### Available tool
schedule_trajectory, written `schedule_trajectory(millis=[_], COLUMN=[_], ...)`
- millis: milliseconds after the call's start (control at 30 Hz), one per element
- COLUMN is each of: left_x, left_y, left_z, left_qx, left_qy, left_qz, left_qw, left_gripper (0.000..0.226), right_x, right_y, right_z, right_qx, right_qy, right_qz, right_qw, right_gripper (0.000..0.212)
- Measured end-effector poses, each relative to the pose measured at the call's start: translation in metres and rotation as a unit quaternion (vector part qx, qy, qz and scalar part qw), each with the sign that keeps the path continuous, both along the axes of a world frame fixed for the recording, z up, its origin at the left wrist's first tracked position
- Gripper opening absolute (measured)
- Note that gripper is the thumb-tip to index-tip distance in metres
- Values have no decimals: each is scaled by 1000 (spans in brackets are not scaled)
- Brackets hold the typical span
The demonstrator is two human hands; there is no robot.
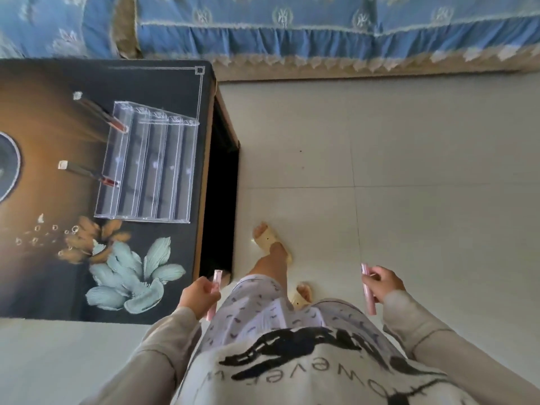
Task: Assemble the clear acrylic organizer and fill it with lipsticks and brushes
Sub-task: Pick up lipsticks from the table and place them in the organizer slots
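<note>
The clear acrylic organizer (149, 168) stands on the dark flowered table (43, 273) at the left, with stepped rows. Two lipsticks with white caps lean in its leftmost row, one at the far end (99, 112) and one nearer (87, 173). My left hand (198, 296) grips a pink tube (214, 293) just off the table's near right corner. My right hand (382, 283) grips another pink tube (368, 289) out over the floor. Both hands are well away from the organizer.
A round dark object (7, 165) sits at the table's left edge. A sofa with a blue frilled cover (321, 30) runs along the far side. Pale floor tiles (409, 171) lie to the right. My feet in yellow slippers (271, 244) stand beside the table.
</note>
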State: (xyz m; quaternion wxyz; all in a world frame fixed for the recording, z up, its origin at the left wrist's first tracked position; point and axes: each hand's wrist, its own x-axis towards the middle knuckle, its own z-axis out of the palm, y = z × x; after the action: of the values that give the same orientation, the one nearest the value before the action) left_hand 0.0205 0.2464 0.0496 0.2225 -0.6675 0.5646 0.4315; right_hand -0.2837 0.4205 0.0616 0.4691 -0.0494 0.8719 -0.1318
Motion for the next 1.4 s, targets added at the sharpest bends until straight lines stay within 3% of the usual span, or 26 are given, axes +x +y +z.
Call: schedule_trajectory(millis=[267, 367, 467, 700, 800, 867, 1000, 1200, 1400], left_x=[-36, -42, -43, -36, -39, -43, -65, -113, -143], left_y=[-96, -136, -165, -184, -178, -169, -152, -134, -123], left_z=[15, 26, 36, 31, 26, 25, 24, 15, 13], left_qx=[-36, -51, -73, -67, -61, -62, -48, -28, -7], left_qy=[13, 33, 36, 27, 7, -11, -26, -1, 0], left_qz=[63, 100, 135, 237, 302, 361, 514, 662, 715], left_qw=[997, 993, 988, 969, 951, 930, 856, 749, 699], left_gripper=[35, 34, 21, 8, 23, 30, 34, 35, 34], right_x=[-35, -43, -50, -57, -57, -57, -59, -53, -28], right_y=[-116, -166, -219, -340, -388, -420, -484, -554, -581], right_z=[-7, -1, 3, 2, 1, 3, 5, -1, -6], right_qx=[0, 0, -6, -33, -39, -37, -34, -42, -25], right_qy=[2, 18, 18, 34, 22, 15, 17, -10, -11], right_qz=[66, 119, 169, 280, 333, 392, 518, 603, 672], right_qw=[998, 993, 985, 959, 942, 919, 854, 796, 740], right_gripper=[13, 29, 31, 22, 21, 22, 23, 7, 5])
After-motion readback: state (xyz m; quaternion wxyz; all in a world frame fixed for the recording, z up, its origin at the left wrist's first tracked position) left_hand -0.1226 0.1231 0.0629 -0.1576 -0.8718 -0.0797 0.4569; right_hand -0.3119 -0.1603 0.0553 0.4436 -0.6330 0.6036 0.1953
